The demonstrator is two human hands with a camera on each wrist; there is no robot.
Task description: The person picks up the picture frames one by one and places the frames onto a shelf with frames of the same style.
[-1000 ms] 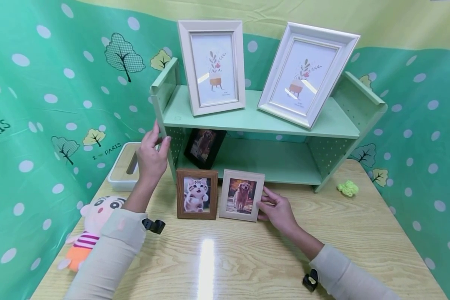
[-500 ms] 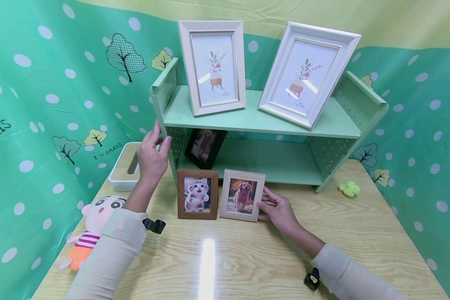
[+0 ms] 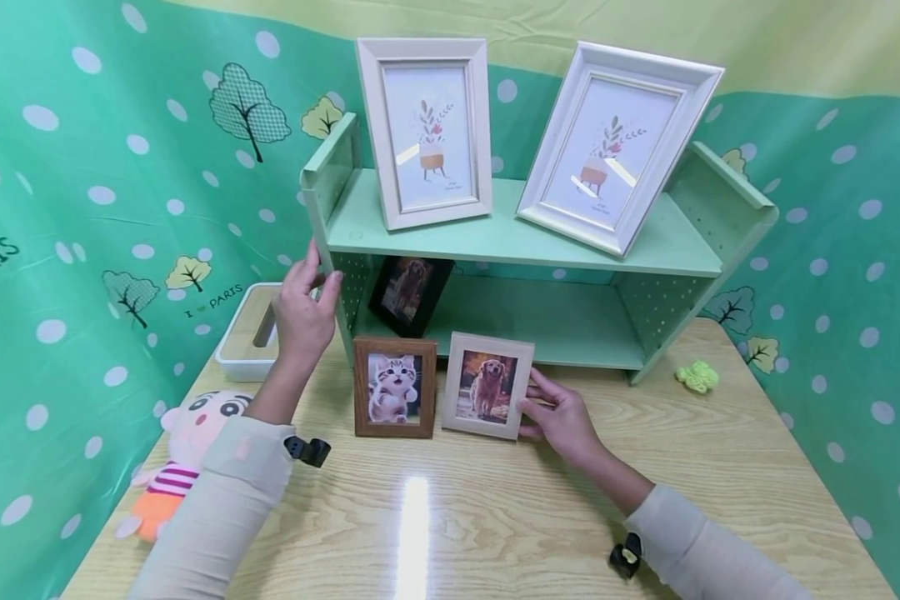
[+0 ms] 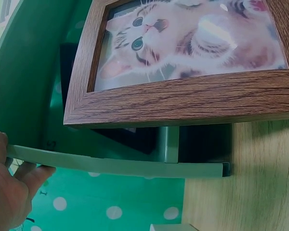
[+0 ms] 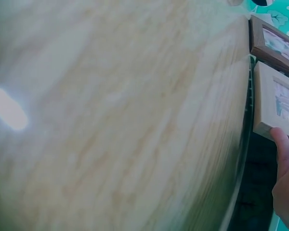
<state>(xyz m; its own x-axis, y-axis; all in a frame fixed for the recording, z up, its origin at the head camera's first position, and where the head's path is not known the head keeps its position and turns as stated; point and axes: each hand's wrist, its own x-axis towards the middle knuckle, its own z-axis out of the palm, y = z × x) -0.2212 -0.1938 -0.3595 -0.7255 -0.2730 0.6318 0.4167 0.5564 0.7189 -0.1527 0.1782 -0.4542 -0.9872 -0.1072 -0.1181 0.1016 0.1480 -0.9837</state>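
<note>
- Pinching the R edge of the cream frame [image 3: 487,387] (dog pic) w/ thumb + fingers: R hand [image 3: 566,425].
- Cream frame is in front of the green shelf [image 3: 555,325], just R of the brown frame [image 3: 394,387] (cat pic), narrow gap btwn; can't tell if its base touches the table [image 3: 540,517].
- L hand [image 3: 306,317] grips the front edge of the shelf's L side panel, digits on both faces per L wrist view.
- Shelf, lower compt.: black frame [image 3: 410,296] (darkish dog pic) at L end, tilted; partly hidden behind brown frame in L wrist view.
- Shelf, top tier: 2 bigger frames, both w/ potted-plant pics. Off-white frame [image 3: 435,133] toward L; silvery-white frame [image 3: 618,150] toward R, more slanted.
- White box [image 3: 236,365], L of shelf: wooden lid [image 3: 243,333] on, w/ dark slot; inside can't be seen.
- Also on table: plush toy [image 3: 187,454] near box, partly behind L sleeve [image 3: 225,500]; yellow-green item [image 3: 697,377] R of shelf.
</note>
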